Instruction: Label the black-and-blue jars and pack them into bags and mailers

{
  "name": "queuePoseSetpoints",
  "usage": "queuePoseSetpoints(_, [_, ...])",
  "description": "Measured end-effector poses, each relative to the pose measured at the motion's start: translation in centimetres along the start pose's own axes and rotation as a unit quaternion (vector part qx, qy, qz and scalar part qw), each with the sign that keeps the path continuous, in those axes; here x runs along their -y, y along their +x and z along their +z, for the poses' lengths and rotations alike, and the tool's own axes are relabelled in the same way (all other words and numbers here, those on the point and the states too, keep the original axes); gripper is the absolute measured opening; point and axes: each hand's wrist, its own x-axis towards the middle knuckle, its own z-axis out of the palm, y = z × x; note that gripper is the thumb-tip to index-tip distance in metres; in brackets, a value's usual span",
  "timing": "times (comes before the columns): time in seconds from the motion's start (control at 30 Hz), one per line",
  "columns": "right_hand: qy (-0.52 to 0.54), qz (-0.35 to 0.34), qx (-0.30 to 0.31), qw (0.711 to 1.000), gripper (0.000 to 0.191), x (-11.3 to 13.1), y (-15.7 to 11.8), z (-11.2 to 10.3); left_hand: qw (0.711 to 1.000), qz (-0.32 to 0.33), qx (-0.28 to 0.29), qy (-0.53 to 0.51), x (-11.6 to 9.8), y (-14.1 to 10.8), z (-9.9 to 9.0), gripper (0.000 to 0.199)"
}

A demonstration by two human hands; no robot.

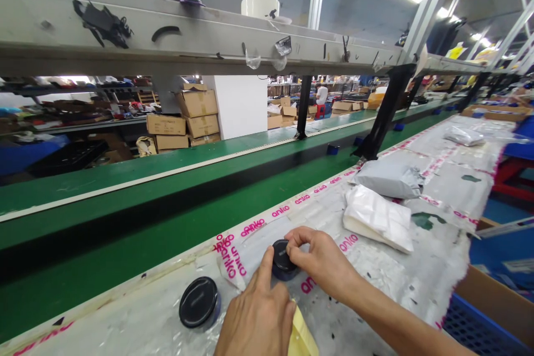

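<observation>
A round black-lidded container (283, 256) with a dark blue side rests on the plastic-covered bench between my two hands. My left hand (258, 314) lays its stretched index finger against the container's near left edge, its other fingers curled. From under those fingers sticks out a pale yellow sheet (301, 331), mostly hidden. With thumb and index finger pinched together, my right hand (315, 256) touches the lid at its right edge; whatever is in the pinch is too small to make out. A second round black-lidded container (199, 302) stands left of my left hand.
Beyond the bench (387, 283) runs a green conveyor belt (233, 203) carrying small blue round items (332, 149). White plastic bags (377, 217) and a grey packet (390, 179) lie to the right. A metal shelf (200, 30) crosses above the belt; a blue crate (479, 325) sits low right.
</observation>
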Motion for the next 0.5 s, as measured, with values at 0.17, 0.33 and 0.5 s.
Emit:
queuePoseSetpoints(0.17, [-0.029, 0.016, 0.008, 0.999, 0.016, 0.27, -0.01, -0.06, 1.0, -0.003, 0.003, 0.001, -0.04, 0.01, 0.03, 0.024])
queuePoseSetpoints(0.33, [-0.066, -0.007, 0.004, 0.998, 0.018, 0.47, -0.14, -0.3, 1.0, -0.005, -0.002, -0.004, -0.04, 0.06, -0.05, 0.023])
queuePoseSetpoints(0.5, [-0.069, 0.029, -0.008, 0.997, 0.031, -0.15, 0.08, 0.03, 1.0, 0.005, -0.01, -0.013, 0.02, 0.05, 0.01, 0.024])
